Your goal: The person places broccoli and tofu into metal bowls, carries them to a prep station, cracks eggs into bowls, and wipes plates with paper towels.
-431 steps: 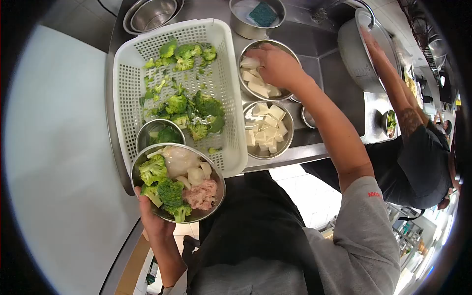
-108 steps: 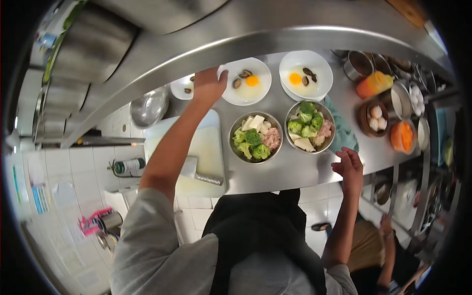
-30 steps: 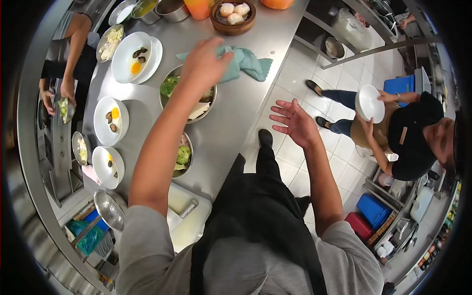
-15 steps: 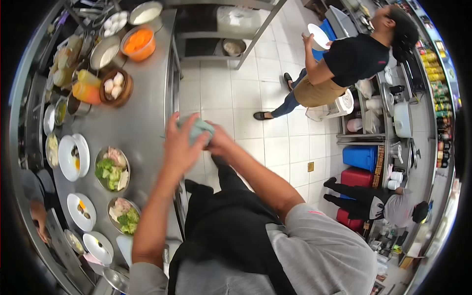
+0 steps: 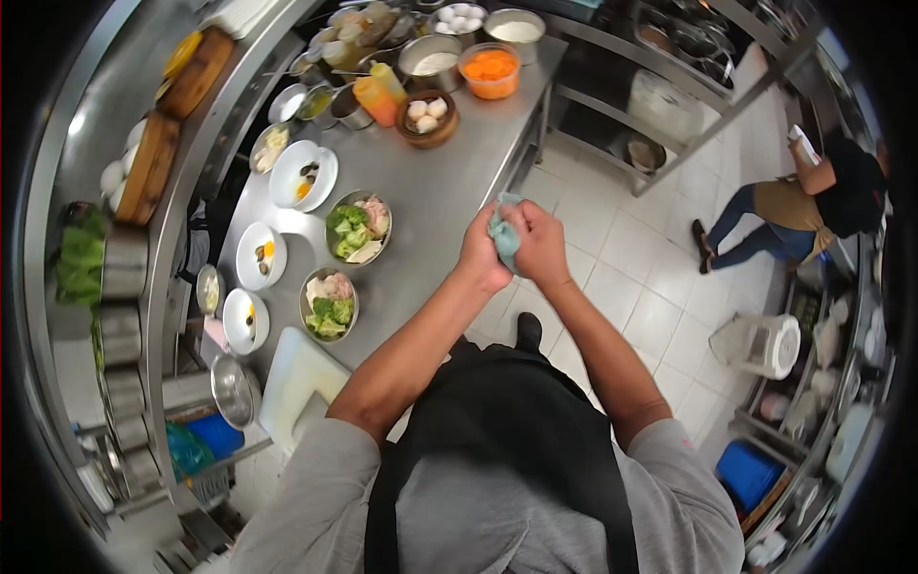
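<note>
Currently the teal cloth [image 5: 504,236] is held bunched between left hand [image 5: 485,253] and right hand [image 5: 540,241], in front of the wearer, seen against the long edge of the steel bench [image 5: 426,177]. Grip: both hands brought together, clamped on the cloth from either side, fingers curled. Exact finger contact can't be told, partly hidden by the cloth and blurred.

Nearest on the bench, to the left of the hands: upper metal bowl [image 5: 387,247], loaded with broccoli, pink meat and pale slabs; lower metal bowl [image 5: 303,308] just beside it, also loaded with broccoli and pink meat. Beyond these, three white bowls are lined up, yolk and dark pieces visible inside. A white cutting board [image 5: 289,378] is placed at the near end, with a wide metal bowl [image 5: 232,390] beside it.

Toward the far end: orange squeeze bottle [image 5: 373,100], round wooden container [image 5: 427,137] with white rounded pieces, clear tub [image 5: 491,88] filled with orange pieces. Off to the right, well apart from the bench, a white item is held by a person [image 5: 813,196] in dark top and tan apron.
</note>
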The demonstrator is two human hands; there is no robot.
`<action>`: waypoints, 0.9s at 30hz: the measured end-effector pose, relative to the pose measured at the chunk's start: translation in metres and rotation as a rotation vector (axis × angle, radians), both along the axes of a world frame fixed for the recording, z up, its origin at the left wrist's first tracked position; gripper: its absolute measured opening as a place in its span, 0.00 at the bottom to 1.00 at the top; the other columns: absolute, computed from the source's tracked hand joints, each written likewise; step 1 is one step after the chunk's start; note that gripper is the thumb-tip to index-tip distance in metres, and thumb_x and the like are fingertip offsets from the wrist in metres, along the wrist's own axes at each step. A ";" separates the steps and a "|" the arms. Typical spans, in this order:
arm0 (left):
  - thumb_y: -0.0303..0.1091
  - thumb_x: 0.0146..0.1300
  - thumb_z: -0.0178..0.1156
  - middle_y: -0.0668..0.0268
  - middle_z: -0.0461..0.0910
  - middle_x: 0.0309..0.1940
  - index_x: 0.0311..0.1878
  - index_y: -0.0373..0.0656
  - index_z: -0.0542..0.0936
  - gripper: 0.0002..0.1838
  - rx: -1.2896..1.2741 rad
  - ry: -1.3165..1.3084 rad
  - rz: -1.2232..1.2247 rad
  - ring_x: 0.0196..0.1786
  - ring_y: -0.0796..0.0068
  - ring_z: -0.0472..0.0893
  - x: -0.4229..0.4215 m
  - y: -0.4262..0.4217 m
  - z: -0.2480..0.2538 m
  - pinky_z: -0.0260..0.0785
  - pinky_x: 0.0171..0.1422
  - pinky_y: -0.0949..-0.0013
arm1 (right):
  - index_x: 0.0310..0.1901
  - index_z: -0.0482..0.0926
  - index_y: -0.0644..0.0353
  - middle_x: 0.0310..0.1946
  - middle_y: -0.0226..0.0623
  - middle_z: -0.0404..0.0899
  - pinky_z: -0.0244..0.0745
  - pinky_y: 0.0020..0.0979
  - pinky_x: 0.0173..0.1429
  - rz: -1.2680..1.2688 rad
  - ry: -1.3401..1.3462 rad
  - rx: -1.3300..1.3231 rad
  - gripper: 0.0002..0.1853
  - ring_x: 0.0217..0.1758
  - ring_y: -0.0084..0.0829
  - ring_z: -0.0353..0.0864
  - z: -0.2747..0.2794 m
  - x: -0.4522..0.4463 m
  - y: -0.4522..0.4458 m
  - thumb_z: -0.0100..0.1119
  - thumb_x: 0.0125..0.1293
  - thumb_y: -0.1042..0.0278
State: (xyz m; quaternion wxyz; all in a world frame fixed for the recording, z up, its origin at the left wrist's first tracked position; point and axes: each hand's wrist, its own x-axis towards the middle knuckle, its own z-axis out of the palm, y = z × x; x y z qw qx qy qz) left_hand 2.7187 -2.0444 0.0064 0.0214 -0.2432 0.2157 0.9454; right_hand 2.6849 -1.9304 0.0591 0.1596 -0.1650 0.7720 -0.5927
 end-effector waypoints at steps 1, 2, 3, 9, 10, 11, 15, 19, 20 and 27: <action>0.60 0.76 0.46 0.56 0.82 0.56 0.63 0.44 0.77 0.30 -0.002 0.023 -0.057 0.61 0.59 0.81 0.003 -0.004 0.010 0.72 0.70 0.51 | 0.41 0.82 0.63 0.27 0.44 0.79 0.77 0.38 0.40 -0.081 0.269 0.072 0.21 0.32 0.41 0.82 -0.003 0.010 -0.008 0.56 0.76 0.49; 0.60 0.76 0.45 0.55 0.81 0.58 0.63 0.44 0.77 0.30 0.055 0.060 -0.058 0.62 0.58 0.80 0.010 -0.012 0.017 0.70 0.71 0.50 | 0.43 0.82 0.63 0.30 0.46 0.78 0.76 0.39 0.45 -0.096 0.418 0.073 0.20 0.36 0.43 0.81 -0.003 0.017 -0.016 0.56 0.76 0.50; 0.59 0.77 0.45 0.55 0.80 0.60 0.63 0.43 0.77 0.30 0.107 0.099 -0.062 0.64 0.57 0.78 0.016 -0.022 0.022 0.69 0.73 0.49 | 0.45 0.81 0.64 0.33 0.48 0.78 0.75 0.40 0.49 -0.116 0.569 0.066 0.19 0.41 0.45 0.79 -0.001 0.023 -0.026 0.56 0.76 0.51; 0.70 0.75 0.39 0.59 0.65 0.77 0.76 0.48 0.66 0.40 0.123 -0.007 -0.073 0.79 0.54 0.62 0.043 -0.051 0.058 0.55 0.80 0.42 | 0.45 0.82 0.70 0.38 0.56 0.80 0.75 0.50 0.53 -0.044 0.523 0.051 0.23 0.46 0.58 0.80 -0.023 -0.005 -0.080 0.61 0.70 0.52; 0.71 0.75 0.39 0.60 0.62 0.79 0.78 0.49 0.62 0.42 0.077 0.043 -0.126 0.81 0.54 0.59 0.047 -0.059 0.060 0.53 0.81 0.41 | 0.42 0.81 0.69 0.37 0.58 0.82 0.75 0.53 0.50 -0.089 0.547 0.045 0.21 0.43 0.60 0.81 -0.037 -0.024 -0.095 0.61 0.71 0.52; 0.72 0.75 0.38 0.62 0.58 0.81 0.81 0.49 0.59 0.44 0.030 0.093 -0.182 0.83 0.54 0.56 0.052 -0.069 0.062 0.50 0.81 0.41 | 0.38 0.81 0.68 0.37 0.59 0.83 0.76 0.55 0.47 -0.137 0.572 0.041 0.20 0.40 0.62 0.82 -0.051 -0.045 -0.111 0.61 0.71 0.53; 0.69 0.78 0.37 0.65 0.50 0.85 0.85 0.48 0.48 0.44 -0.284 0.069 -0.323 0.84 0.57 0.53 0.082 -0.106 0.071 0.47 0.83 0.43 | 0.55 0.83 0.60 0.45 0.56 0.85 0.79 0.54 0.54 -0.025 0.470 0.321 0.22 0.46 0.59 0.84 -0.042 -0.113 -0.147 0.60 0.71 0.49; 0.64 0.80 0.40 0.62 0.53 0.84 0.83 0.44 0.55 0.41 -0.385 0.018 -0.357 0.83 0.58 0.57 0.111 -0.145 0.041 0.53 0.81 0.49 | 0.63 0.80 0.44 0.63 0.46 0.76 0.69 0.56 0.64 0.052 0.639 0.699 0.25 0.67 0.52 0.72 -0.103 -0.118 -0.184 0.61 0.69 0.44; 0.63 0.80 0.41 0.61 0.56 0.83 0.82 0.43 0.57 0.40 -0.369 -0.008 -0.369 0.82 0.59 0.60 0.112 -0.152 0.041 0.56 0.80 0.51 | 0.61 0.82 0.46 0.59 0.45 0.77 0.69 0.55 0.62 0.150 0.756 0.700 0.24 0.64 0.51 0.73 -0.114 -0.101 -0.189 0.62 0.68 0.44; 0.53 0.80 0.48 0.59 0.72 0.73 0.78 0.44 0.65 0.32 -0.443 -0.135 -0.061 0.71 0.62 0.75 0.091 -0.239 0.038 0.65 0.74 0.58 | 0.30 0.85 0.52 0.33 0.33 0.79 0.73 0.44 0.50 0.508 0.808 0.319 0.12 0.45 0.41 0.80 -0.120 -0.042 -0.196 0.69 0.59 0.53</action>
